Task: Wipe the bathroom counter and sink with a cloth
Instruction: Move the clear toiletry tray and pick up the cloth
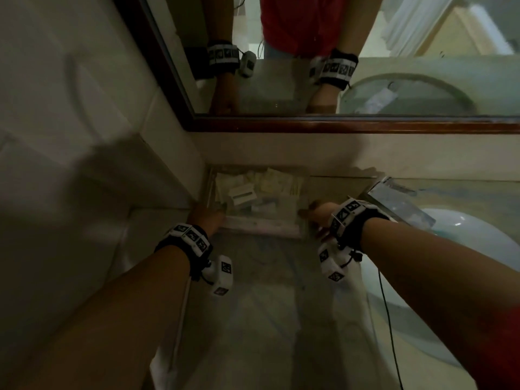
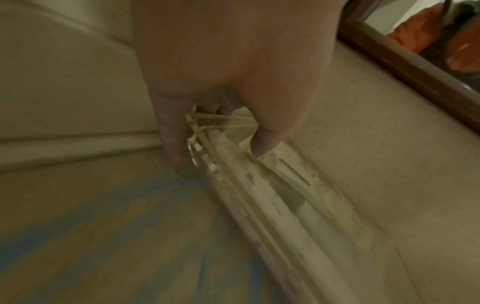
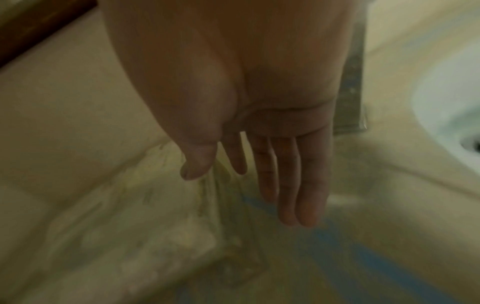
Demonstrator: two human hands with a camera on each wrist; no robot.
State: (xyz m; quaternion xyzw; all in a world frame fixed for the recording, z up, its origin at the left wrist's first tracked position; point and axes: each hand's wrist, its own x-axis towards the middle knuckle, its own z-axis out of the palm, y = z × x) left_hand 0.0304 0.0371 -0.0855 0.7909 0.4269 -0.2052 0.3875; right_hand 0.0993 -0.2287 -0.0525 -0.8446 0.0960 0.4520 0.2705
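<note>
A clear plastic tray (image 1: pixel 259 218) of small sachets sits in the back left corner of the marble counter (image 1: pixel 267 305). My left hand (image 1: pixel 208 218) grips its left end. In the left wrist view that hand (image 2: pixel 218 152) has the thumb inside the tray's rim (image 2: pixel 272 195) and the fingers curled outside it. My right hand (image 1: pixel 318 215) is at the tray's right end. The right wrist view shows this hand (image 3: pixel 246 193) with straight fingers (image 3: pixel 288 195) held just beside the blurred tray (image 3: pixel 155 226). A white cloth-like piece (image 1: pixel 163 370) lies at the counter's near left edge.
The pale sink bowl (image 1: pixel 464 277) lies to the right, with a chrome faucet (image 1: pixel 394 198) behind my right wrist. A wood-framed mirror (image 1: pixel 337 126) runs along the back wall. A tiled wall (image 1: pixel 84 136) closes the left side. A thin cable (image 1: pixel 389 319) hangs from my right wrist.
</note>
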